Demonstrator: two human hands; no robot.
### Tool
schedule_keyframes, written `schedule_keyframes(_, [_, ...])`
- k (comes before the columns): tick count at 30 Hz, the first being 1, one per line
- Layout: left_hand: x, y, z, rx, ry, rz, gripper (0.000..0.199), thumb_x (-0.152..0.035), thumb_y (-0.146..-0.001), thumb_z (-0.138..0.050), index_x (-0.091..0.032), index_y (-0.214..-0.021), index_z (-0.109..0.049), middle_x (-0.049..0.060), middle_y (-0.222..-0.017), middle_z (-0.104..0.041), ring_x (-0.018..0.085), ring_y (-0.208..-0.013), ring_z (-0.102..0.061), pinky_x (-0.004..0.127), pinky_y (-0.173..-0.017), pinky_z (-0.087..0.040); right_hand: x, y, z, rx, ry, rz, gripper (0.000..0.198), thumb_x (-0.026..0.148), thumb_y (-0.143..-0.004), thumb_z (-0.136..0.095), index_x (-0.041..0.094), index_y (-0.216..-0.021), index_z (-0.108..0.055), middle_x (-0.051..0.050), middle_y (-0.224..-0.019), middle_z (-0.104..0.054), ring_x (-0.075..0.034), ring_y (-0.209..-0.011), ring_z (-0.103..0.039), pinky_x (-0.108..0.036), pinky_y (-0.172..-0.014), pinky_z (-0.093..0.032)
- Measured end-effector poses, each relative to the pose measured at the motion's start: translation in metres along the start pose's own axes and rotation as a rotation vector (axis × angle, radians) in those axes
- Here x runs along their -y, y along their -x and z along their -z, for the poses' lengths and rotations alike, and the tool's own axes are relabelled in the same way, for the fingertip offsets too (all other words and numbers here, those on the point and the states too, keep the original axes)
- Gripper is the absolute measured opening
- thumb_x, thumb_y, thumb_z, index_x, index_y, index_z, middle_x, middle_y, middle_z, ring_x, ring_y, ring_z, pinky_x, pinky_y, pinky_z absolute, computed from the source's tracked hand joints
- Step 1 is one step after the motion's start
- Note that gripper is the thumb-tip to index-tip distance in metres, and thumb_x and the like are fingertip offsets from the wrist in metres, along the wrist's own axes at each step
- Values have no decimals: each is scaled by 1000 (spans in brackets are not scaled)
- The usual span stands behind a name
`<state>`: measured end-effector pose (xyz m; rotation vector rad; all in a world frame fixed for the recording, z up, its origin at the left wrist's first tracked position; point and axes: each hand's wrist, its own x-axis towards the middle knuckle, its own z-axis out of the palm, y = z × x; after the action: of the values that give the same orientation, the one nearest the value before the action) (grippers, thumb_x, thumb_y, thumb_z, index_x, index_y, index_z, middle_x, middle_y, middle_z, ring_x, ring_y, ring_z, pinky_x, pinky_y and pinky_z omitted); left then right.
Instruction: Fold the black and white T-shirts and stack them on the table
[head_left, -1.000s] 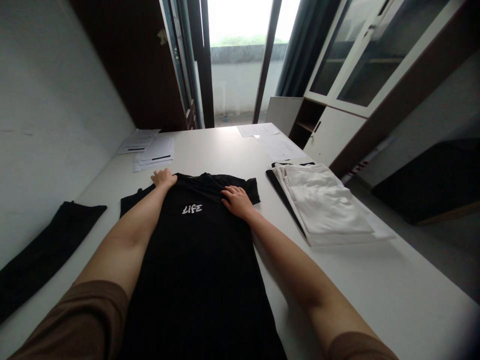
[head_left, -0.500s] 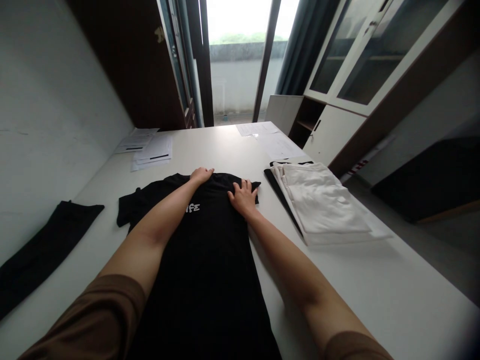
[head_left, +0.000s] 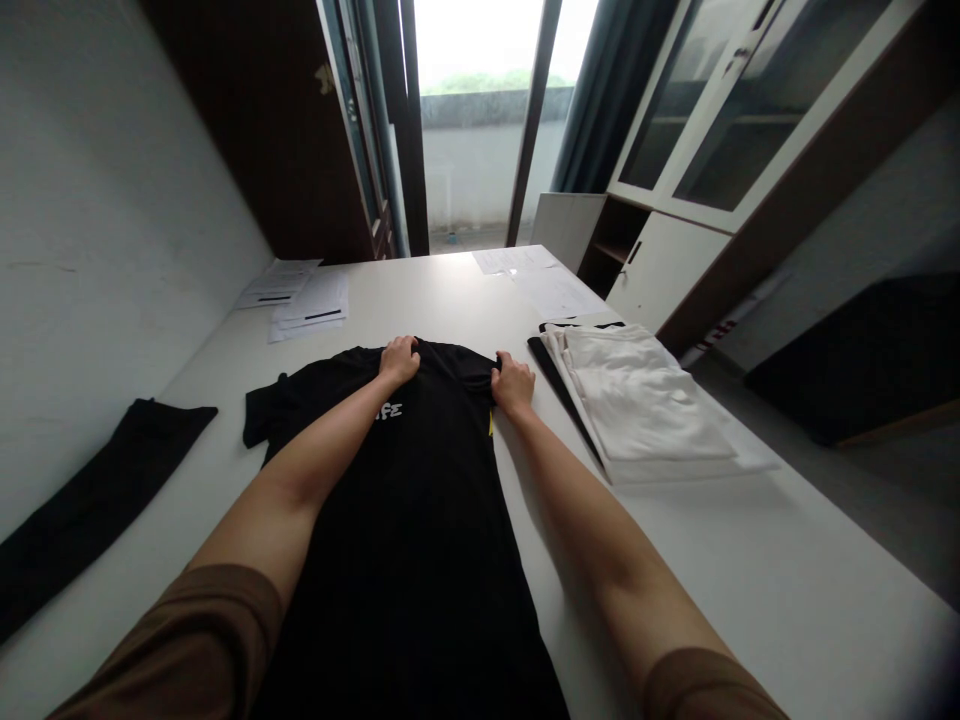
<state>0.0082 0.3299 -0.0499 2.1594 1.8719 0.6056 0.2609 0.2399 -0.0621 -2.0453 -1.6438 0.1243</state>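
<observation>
A black T-shirt (head_left: 420, 520) with white lettering on its chest lies spread on the white table (head_left: 442, 295), its collar end away from me. My left hand (head_left: 400, 360) is closed on the shirt near the neckline, and my left forearm crosses over part of the lettering. At the right shoulder, my right hand (head_left: 514, 382) has its fingers curled round the sleeve, which is partly hidden by the hand. A small yellow patch (head_left: 491, 421) shows at the shirt's side just below that sleeve. The left sleeve (head_left: 261, 412) lies loose on the table.
Folded white cloth (head_left: 645, 395) with black cloth beneath it lies right of the shirt. A folded black garment (head_left: 105, 480) is at the left. Paper sheets (head_left: 307, 305) and more papers (head_left: 551, 285) lie at the far end. Cabinets (head_left: 667, 260) stand beyond the right edge.
My right hand has gone from lying spread on the shoulder to gripping the sleeve, a little further right. My left hand has shifted slightly left along the neckline.
</observation>
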Motion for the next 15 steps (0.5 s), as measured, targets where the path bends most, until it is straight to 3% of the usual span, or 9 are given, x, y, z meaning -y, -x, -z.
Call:
schedule_keyframes(4, [-20,40,-10,-6,-19,-217,32,-21,-90,-56,-22,-121,-63,11,-139,-57,30,-133,-48,44,-115,-37,-3,-4,2,-49,-159,30,43,23,-100,-39,16,-140,-55,-16,-126,-66,-27,-113,-59,-37,-99,-41])
schedule_keyframes(8, [-53,75,-33,50,22,-441,34,-26,-92,-56,-22,-125,-64,9,-143,-57,27,-134,-48,41,-117,-36,-5,-5,11,-79,-207,-39,48,26,-102,-30,13,-142,-52,-16,-121,-67,-25,-106,-62,-33,-94,-45])
schedule_keyframes(11, [-73,87,-46,54,-15,-404,41,-33,-96,-52,-23,-135,-60,10,-149,-53,28,-140,-45,45,-121,-31,-3,0,16,-63,-178,-106,50,30,-103,-29,13,-145,-49,-16,-119,-69,-27,-107,-64,-35,-92,-46])
schedule_keyframes(15, [-78,87,-52,99,-75,-334,50,-41,-101,-44,-26,-147,-52,8,-160,-43,30,-150,-33,51,-125,-22,7,9,17,-7,-97,-91,51,40,-103,-41,18,-148,-47,-15,-114,-73,-29,-104,-68,-37,-89,-49])
